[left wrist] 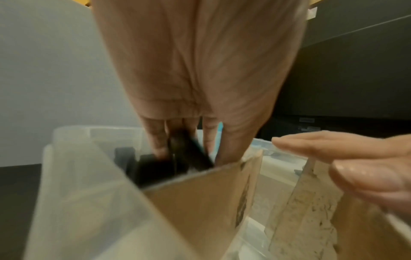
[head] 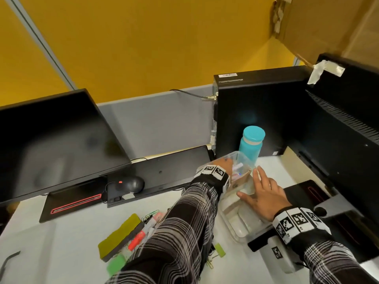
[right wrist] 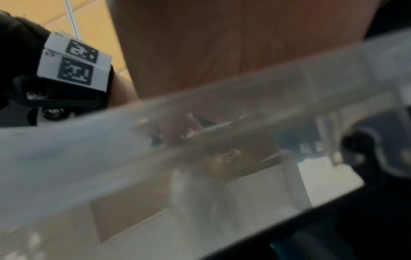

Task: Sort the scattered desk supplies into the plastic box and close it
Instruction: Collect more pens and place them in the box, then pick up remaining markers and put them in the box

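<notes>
A clear plastic box (head: 235, 228) with a brown cardboard divider (head: 241, 180) stands on the desk in front of a teal bottle. My left hand (head: 222, 163) reaches down into its far compartment. In the left wrist view the left hand (left wrist: 184, 149) pinches a blurred dark object (left wrist: 195, 156) above black clips (left wrist: 151, 167) behind the divider (left wrist: 200, 193). My right hand (head: 258, 187) lies flat with spread fingers on the box's middle; its fingers (left wrist: 344, 147) are straight. A yellow-green eraser (head: 121, 234), orange highlighter (head: 137, 239), green sticky pads (head: 115, 264) and paper clips (head: 151, 213) lie scattered at the left.
A teal bottle (head: 251, 142) and a black computer tower (head: 256, 103) stand right behind the box. A monitor (head: 57, 140), a mouse (head: 131, 184) and an upturned keyboard (head: 170, 167) sit at the left. Another monitor (head: 338, 130) crowds the right side.
</notes>
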Tool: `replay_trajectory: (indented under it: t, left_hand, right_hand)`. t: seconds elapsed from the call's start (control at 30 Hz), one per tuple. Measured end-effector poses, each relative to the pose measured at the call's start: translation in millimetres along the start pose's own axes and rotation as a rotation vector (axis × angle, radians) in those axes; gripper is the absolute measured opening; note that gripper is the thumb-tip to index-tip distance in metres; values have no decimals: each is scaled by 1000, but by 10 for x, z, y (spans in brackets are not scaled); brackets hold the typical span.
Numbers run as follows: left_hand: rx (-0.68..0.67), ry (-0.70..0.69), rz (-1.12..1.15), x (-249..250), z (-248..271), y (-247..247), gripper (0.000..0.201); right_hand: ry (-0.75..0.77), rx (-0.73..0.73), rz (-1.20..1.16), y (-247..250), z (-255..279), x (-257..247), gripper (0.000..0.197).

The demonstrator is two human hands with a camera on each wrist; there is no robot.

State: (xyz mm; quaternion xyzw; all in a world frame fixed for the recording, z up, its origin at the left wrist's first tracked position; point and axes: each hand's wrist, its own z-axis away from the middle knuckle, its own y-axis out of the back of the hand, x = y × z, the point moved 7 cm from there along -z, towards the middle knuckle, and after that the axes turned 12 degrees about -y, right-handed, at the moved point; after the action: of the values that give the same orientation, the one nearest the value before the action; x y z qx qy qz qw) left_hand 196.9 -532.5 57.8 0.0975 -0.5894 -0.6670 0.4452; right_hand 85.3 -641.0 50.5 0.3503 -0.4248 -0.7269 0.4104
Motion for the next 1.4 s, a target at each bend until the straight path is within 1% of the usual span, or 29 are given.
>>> replay_trajectory:
  t: [0.07,0.1,0.17,0.2,0.23,0.33,0.43,0.5,0.57,0.63,0.7,0.77,0.8,0.87,0.9,0.93,0.97,1.03,1.07,1.1,1.13,1.2,1.27,1.33,1.4]
  left_hand:
    - [9,-3,-9,-13,27,-4,65]
    - [-3,-3,-16,-25,50,-15,63]
    - [-50,-6,-26,-7,120,4,52]
    - [-41,-16,-10,19,181,48,48]
    - [2,-36,20,46,263,121,45]
    - [211,-97,138,15,668,374,40]
    - [363,-91,165,-290,1243,562,32]
    - [421,-48,141,-625,1608,582,30]
    - [419,49,118,-995,1944,475,28]
    - [352,164,70,-1328,2246,261,25]
    - [261,272,8,-1566,2493,24,20]
    - [216,338,-34,-1704,2650,-178,16]
    - [205,359,-42,-1733,2688,-264,15]
    - [180,370,-35,-1751,2731,-421,17]
    - [170,357,-40,-1735,2725,-484,22]
    - [166,340,-52,-1719,2709,-530,27]
    - [169,324,-63,-1698,2685,-556,32]
    - [154,311,-99,-1677,2627,-584,39]
    - [126,310,-130,-1673,2597,-600,41]
    - [90,315,-162,-1676,2574,-618,41]
    - [59,326,-182,-1690,2559,-636,40]
    - [27,350,-174,-1736,2556,-661,37]
    - [47,368,-101,-1794,2593,-663,33]
    - [110,382,16,-1847,2667,-616,29]
    - [212,397,129,-1898,2786,-521,25]
  right_hand:
    - [-5,-2,10,7,9,-17,91]
    - [-7,-4,15,4,11,-21,91]
    - [-11,-10,23,3,8,-26,91]
    - [-14,-14,27,1,10,-26,91]
    - [-14,-16,30,-3,9,-24,91]
    - [-13,-21,27,1,18,-17,92]
    - [-13,-22,36,-4,20,-10,93]
    - [-16,-6,29,13,21,-9,94]
    - [-21,-14,17,42,31,-14,93]
    - [-43,-46,19,88,74,-32,90]
    - [-47,-39,16,185,161,-138,88]
    - [16,33,-14,288,322,-388,81]
    - [76,90,-48,335,433,-560,74]
    - [248,210,-125,366,701,-987,56]
    - [346,241,-134,324,844,-1209,46]
    - [449,241,-118,236,977,-1436,36]
    - [551,208,-79,79,1087,-1655,28]
    - [731,120,75,-366,1265,-2054,18]
    - [818,108,164,-598,1340,-2220,13]
    - [887,103,228,-831,1392,-2337,12]
    - [947,86,296,-1066,1426,-2413,18]
    - [1001,93,419,-1423,1438,-2507,27]
    - [1018,81,459,-1617,1461,-2558,27]
    - [1017,90,460,-1709,1469,-2594,28]
    - [992,117,475,-1741,1454,-2629,26]
